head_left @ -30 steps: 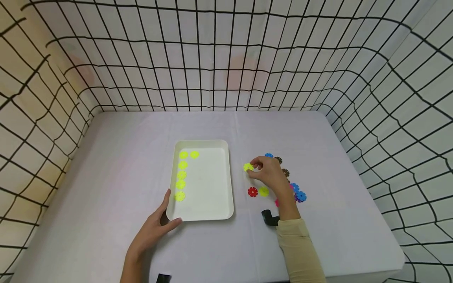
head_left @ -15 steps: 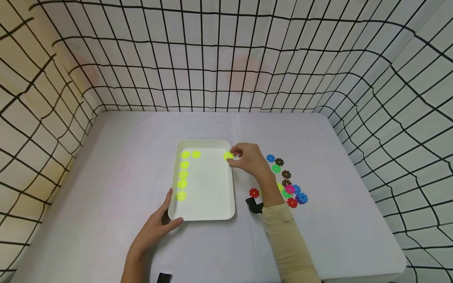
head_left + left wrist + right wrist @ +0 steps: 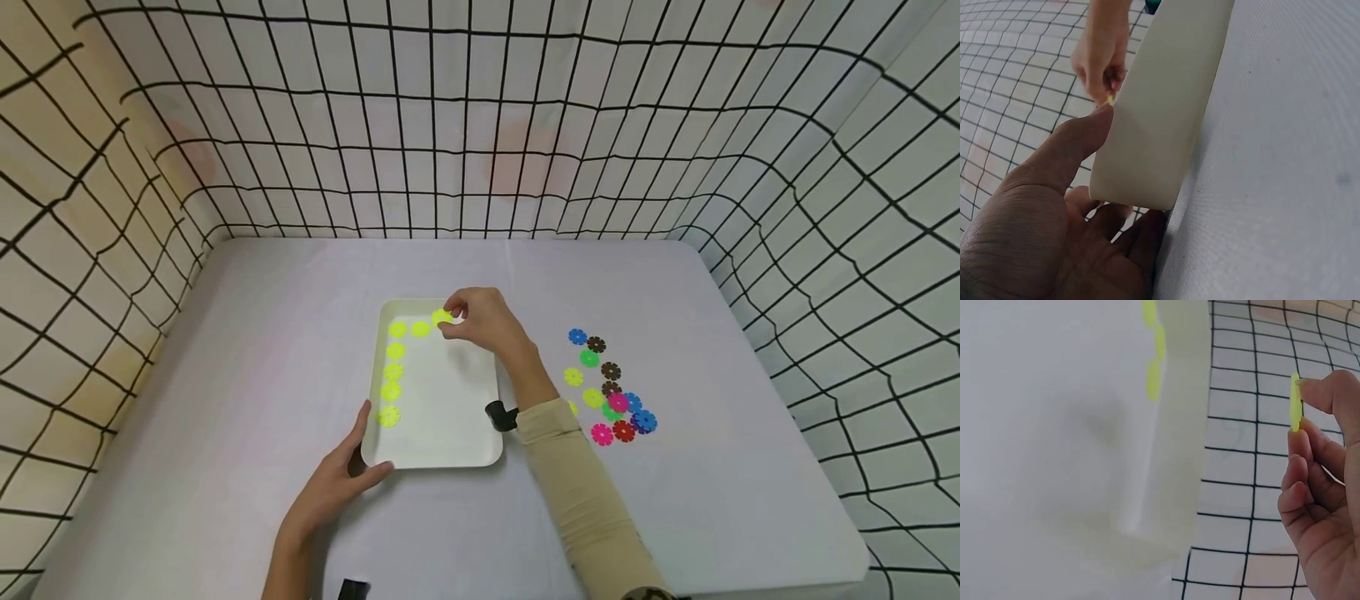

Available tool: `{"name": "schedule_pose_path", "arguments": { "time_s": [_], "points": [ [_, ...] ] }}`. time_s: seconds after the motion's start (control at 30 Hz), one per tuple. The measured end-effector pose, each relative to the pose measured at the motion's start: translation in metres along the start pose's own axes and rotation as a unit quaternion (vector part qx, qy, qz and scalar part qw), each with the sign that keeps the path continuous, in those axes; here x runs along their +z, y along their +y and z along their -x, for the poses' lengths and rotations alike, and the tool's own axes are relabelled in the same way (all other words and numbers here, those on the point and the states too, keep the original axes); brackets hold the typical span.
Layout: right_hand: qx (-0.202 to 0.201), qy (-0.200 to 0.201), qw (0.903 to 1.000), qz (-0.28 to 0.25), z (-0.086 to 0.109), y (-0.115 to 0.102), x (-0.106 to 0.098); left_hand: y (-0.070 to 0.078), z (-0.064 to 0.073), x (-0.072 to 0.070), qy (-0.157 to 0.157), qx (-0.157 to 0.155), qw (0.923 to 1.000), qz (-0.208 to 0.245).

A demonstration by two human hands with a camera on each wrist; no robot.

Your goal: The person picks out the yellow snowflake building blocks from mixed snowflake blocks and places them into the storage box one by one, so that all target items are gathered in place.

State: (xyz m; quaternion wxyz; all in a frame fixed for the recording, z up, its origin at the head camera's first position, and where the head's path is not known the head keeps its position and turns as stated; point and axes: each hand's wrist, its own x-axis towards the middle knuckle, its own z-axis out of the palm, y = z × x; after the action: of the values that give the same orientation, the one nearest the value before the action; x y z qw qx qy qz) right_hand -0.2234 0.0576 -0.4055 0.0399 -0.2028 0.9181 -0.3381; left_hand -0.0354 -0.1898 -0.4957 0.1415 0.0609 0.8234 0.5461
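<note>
My right hand [image 3: 483,321] is over the far side of the white tray [image 3: 442,433], pinching a yellow notched plastic disc [image 3: 441,317] by its edge. In the right wrist view this disc [image 3: 1295,403] stands on edge between thumb and fingertips. Several yellow discs [image 3: 393,371] lie in the tray in a column along its left side, and one more disc [image 3: 421,329] lies beside the column's far end. My left hand [image 3: 330,483] holds the tray's near left corner. Its thumb lies at the rim and its fingers reach round the side in the left wrist view [image 3: 1091,212].
Right of the tray, loose discs [image 3: 617,402] in blue, brown, green, yellow, pink and red lie on the white tablecloth [image 3: 712,492], some overlapping. A black wire grid [image 3: 465,150] surrounds the far and side edges of the table. A black device [image 3: 501,416] sits at my right wrist.
My right hand has carried the yellow disc leftward from beside the loose discs to over the tray's far side. The left hand stays at the tray corner.
</note>
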Motion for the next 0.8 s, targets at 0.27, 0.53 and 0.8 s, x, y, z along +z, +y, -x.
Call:
{"name": "schedule_pose_path", "arguments": {
  "time_s": [0.27,0.53,0.8],
  "points": [
    [-0.013,-0.030,0.9990,0.030,-0.017,-0.005,0.031,0.000,-0.002,0.000,-0.001,0.003,0.9999,0.013],
    [-0.002,-0.056,0.9965,0.062,-0.028,0.001,0.052,-0.001,-0.002,0.000,-0.001,0.011,0.9997,0.022],
    [0.022,-0.081,0.9942,0.068,-0.029,0.017,0.066,-0.002,-0.002,0.000,0.003,0.015,0.9997,0.019]
  ]
}}
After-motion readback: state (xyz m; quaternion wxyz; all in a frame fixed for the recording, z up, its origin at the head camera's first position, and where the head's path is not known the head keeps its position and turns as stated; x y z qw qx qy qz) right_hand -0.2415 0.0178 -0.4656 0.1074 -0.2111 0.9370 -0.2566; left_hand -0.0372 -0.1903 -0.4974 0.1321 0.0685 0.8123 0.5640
